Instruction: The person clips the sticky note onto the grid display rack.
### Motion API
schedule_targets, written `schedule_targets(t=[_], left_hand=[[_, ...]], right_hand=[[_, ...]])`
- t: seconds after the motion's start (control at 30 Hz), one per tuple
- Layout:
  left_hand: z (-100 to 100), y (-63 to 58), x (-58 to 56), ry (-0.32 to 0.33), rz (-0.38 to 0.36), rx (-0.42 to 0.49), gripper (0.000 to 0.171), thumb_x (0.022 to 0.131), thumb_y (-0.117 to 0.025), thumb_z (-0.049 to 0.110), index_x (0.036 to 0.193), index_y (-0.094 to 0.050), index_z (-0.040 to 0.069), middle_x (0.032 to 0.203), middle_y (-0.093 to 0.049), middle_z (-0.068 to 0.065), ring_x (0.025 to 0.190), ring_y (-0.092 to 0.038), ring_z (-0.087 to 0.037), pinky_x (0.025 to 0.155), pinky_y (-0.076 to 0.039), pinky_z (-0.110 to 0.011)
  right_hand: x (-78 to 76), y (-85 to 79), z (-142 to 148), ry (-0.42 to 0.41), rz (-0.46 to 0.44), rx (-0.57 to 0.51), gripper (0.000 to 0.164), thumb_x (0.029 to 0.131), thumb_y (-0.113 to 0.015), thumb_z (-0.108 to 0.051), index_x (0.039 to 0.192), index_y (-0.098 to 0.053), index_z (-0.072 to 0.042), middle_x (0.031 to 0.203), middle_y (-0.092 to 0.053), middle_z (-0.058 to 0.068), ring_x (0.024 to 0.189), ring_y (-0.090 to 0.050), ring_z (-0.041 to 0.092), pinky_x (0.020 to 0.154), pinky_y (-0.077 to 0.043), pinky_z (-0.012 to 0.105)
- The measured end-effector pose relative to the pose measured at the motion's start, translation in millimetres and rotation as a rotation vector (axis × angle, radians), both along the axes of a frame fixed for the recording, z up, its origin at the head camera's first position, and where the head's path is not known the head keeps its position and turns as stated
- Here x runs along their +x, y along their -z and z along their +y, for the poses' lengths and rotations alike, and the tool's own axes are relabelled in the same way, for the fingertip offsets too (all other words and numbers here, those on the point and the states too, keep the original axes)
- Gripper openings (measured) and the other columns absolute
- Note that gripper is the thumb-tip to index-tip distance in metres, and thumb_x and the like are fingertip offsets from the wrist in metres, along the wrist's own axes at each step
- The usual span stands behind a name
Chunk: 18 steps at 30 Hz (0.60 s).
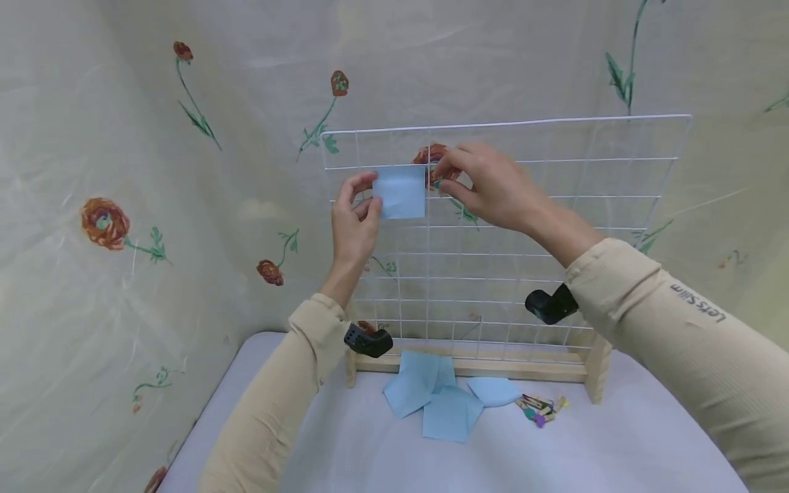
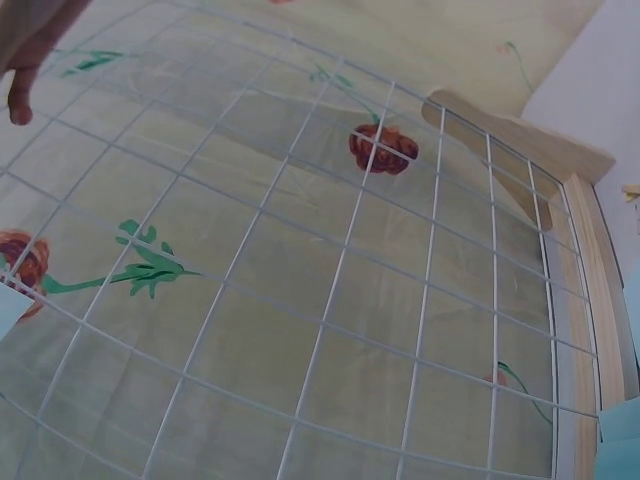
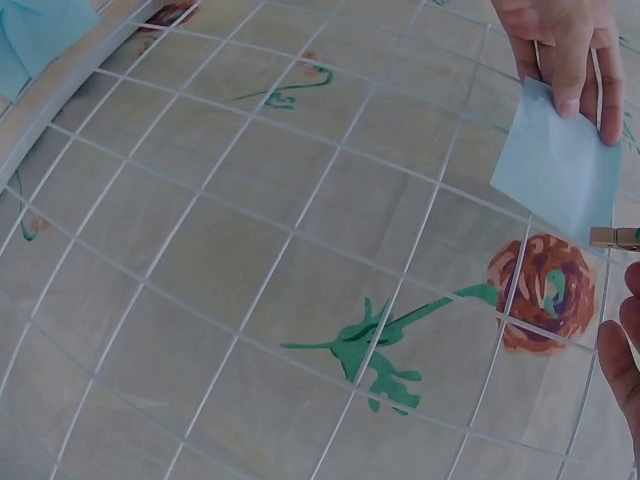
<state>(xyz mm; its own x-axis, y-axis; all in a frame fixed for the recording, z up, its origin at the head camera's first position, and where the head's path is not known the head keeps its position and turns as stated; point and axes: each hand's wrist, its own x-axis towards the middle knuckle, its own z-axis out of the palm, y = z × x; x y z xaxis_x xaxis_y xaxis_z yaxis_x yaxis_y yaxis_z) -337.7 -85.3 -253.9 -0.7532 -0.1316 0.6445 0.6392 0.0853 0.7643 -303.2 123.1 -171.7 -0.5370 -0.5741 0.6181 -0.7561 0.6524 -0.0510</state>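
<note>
A light blue square of paper (image 1: 399, 193) lies against the white wire grid (image 1: 505, 124), near its upper left. My left hand (image 1: 354, 229) pinches the paper's left edge between thumb and fingers. At the opposite edge, my right hand (image 1: 493, 186) has thumb and index finger brought together around a small clothespin with a teal spot. In the right wrist view, that wooden clothespin (image 3: 612, 237) sits at the paper's corner by a grid wire, its rear end cut off by the frame. Two fingers of the right hand show just below it.
More blue papers (image 1: 446, 414) lie overlapping on the white table (image 1: 345, 452) before the grid's wooden base (image 1: 524, 370). To their right is a small pile of clothespins (image 1: 539, 411) with coloured decorations. A flower-printed cloth (image 1: 203, 287) hangs behind. Black wrist devices (image 1: 368, 340) show below both forearms.
</note>
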Motion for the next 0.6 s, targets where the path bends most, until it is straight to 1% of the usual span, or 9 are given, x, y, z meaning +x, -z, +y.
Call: schedule_targets(t=[0.07, 0.13, 0.27, 0.37, 0.43, 0.53, 0.6], left_hand=[[1.3, -0.2, 0.0, -0.008, -0.008, -0.003, 0.034, 0.092, -0.054, -0.001, 0.124, -0.053, 0.009, 0.121, -0.055, -0.01, 0.099, -0.067, -0.024, 0.085, -0.055, -0.032], [2.2, 0.3, 0.5, -0.007, -0.009, 0.001, 0.033, 0.092, -0.054, -0.002, 0.123, -0.053, 0.01, 0.121, -0.055, -0.011, 0.099, -0.067, -0.024, 0.085, -0.055, -0.033], [2.9, 2.2, 1.3, -0.016, -0.004, -0.006, 0.033, 0.093, -0.053, -0.002, 0.123, -0.053, 0.01, 0.12, -0.054, -0.011, 0.1, -0.065, -0.024, 0.088, -0.054, -0.033], [2.6, 2.9, 1.0, -0.017, 0.005, -0.003, 0.033, 0.092, -0.053, -0.003, 0.123, -0.053, 0.009, 0.118, -0.054, -0.011, 0.1, -0.065, -0.023, 0.089, -0.053, -0.032], [2.4, 3.0, 0.5, -0.005, 0.012, 0.007, 0.033, 0.091, -0.052, -0.006, 0.122, -0.054, 0.007, 0.117, -0.054, -0.012, 0.1, -0.064, -0.024, 0.089, -0.053, -0.032], [2.2, 2.6, -1.0, 0.02, 0.022, 0.013, 0.034, 0.09, -0.052, -0.008, 0.121, -0.054, 0.006, 0.117, -0.054, -0.012, 0.103, -0.064, -0.024, 0.089, -0.053, -0.032], [2.6, 1.6, -1.5, 0.044, 0.021, 0.015, 0.034, 0.09, -0.052, -0.008, 0.122, -0.053, 0.004, 0.118, -0.054, -0.014, 0.106, -0.064, -0.025, 0.089, -0.053, -0.032]], right_hand=[[-0.4, -0.4, -0.3, 0.003, -0.004, -0.02, 0.013, 0.088, -0.065, -0.007, 0.1, -0.063, -0.002, 0.1, -0.062, 0.012, 0.093, -0.056, 0.025, 0.078, -0.047, 0.038], [-1.1, -0.6, -1.2, 0.001, -0.025, -0.054, 0.014, 0.089, -0.064, -0.007, 0.101, -0.063, -0.001, 0.103, -0.059, 0.013, 0.096, -0.054, 0.026, 0.08, -0.047, 0.039], [-3.2, -0.5, -3.5, 0.003, -0.087, -0.139, 0.016, 0.09, -0.061, -0.007, 0.104, -0.061, 0.002, 0.109, -0.056, 0.016, 0.103, -0.054, 0.03, 0.088, -0.047, 0.044], [-4.4, -1.7, -6.6, -0.007, -0.114, -0.194, 0.019, 0.092, -0.059, -0.008, 0.108, -0.06, 0.002, 0.111, -0.058, 0.016, 0.105, -0.057, 0.029, 0.092, -0.048, 0.043], [-5.6, -3.0, -9.9, -0.027, -0.143, -0.231, 0.02, 0.092, -0.058, -0.008, 0.11, -0.06, 0.001, 0.113, -0.06, 0.014, 0.104, -0.06, 0.026, 0.093, -0.049, 0.041], [-7.1, -4.8, -16.0, -0.054, -0.208, -0.282, 0.021, 0.094, -0.056, -0.01, 0.112, -0.06, 0.0, 0.114, -0.064, 0.012, 0.099, -0.065, 0.023, 0.089, -0.053, 0.037], [-8.1, -5.4, -19.9, -0.052, -0.254, -0.304, 0.021, 0.095, -0.054, -0.011, 0.113, -0.059, -0.001, 0.115, -0.064, 0.011, 0.096, -0.066, 0.022, 0.084, -0.055, 0.035]])
